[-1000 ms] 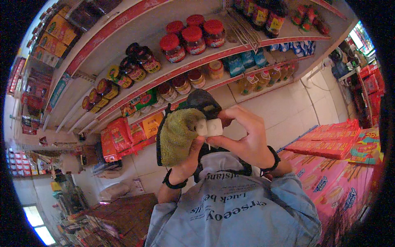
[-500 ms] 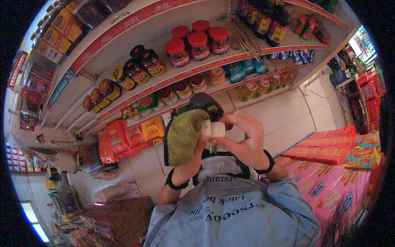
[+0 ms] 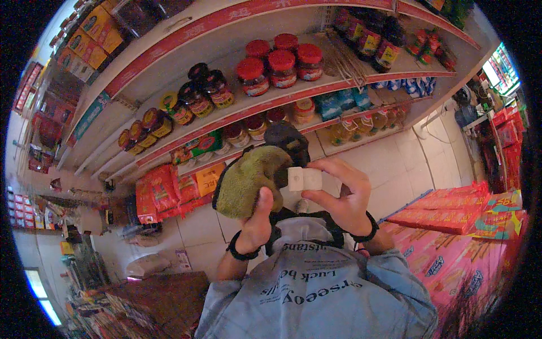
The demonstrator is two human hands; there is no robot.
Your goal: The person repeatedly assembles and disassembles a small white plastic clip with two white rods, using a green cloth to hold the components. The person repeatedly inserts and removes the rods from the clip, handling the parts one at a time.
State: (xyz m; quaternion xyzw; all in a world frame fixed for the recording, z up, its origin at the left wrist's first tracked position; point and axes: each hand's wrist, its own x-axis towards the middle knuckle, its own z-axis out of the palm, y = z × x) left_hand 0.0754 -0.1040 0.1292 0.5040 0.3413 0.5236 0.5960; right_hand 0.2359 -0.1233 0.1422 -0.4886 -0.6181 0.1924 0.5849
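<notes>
My left hand (image 3: 257, 225) is wrapped round a fuzzy olive-green cloth (image 3: 248, 183) with a dark edge, its thumb pressed on the front. Most of its fingers are hidden behind the cloth. Close by on the right, my right hand (image 3: 347, 195) pinches a small white two-part case (image 3: 310, 179) between thumb and fingers. A small round hole shows in the case's left part. Behind the cloth and the case is a dark grey rounded thing (image 3: 286, 138); its kind I cannot make out.
Ahead, a shelf (image 3: 192, 121) carries red-lidded jars (image 3: 282, 59), dark jars (image 3: 197, 93) and bottles. Red packages (image 3: 155, 192) stand low at the left. Stacked pink cartons (image 3: 435, 254) are close on my right, beside the tiled floor (image 3: 384, 158).
The left thumb has come off the white case, and the left hand has drawn left with the cloth. The right hand alone holds the case, slightly further right. The view has shifted a little.
</notes>
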